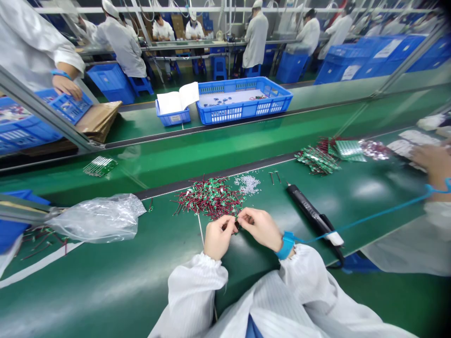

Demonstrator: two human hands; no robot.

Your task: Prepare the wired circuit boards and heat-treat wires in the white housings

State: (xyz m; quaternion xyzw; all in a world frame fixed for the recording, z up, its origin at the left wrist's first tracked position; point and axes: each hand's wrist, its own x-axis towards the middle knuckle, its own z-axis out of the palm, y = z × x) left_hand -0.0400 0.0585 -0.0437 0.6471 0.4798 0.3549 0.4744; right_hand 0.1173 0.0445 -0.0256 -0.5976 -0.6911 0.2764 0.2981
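Observation:
My left hand (219, 234) and my right hand (261, 227) meet fingertip to fingertip over the green bench, both closed in a pinch. Between them shows a bit of green and dark red, seemingly a small circuit board with red wires; most of it is hidden by the fingers. Just beyond lies a heap of small green circuit boards with dark red wires (211, 196). To its right is a scatter of tiny whitish parts (247, 184). A black electric screwdriver (310, 209) rests on the bench right of my right hand. A blue wrist strap (286, 245) circles my right wrist.
A clear plastic bag (102, 218) lies to the left. At the back stand a large blue basket (243, 110) and a small blue bin (172, 117). More wired boards (319, 159) are piled at right, near a co-worker's hand (431, 162). A blue cord (377, 218) crosses the right side.

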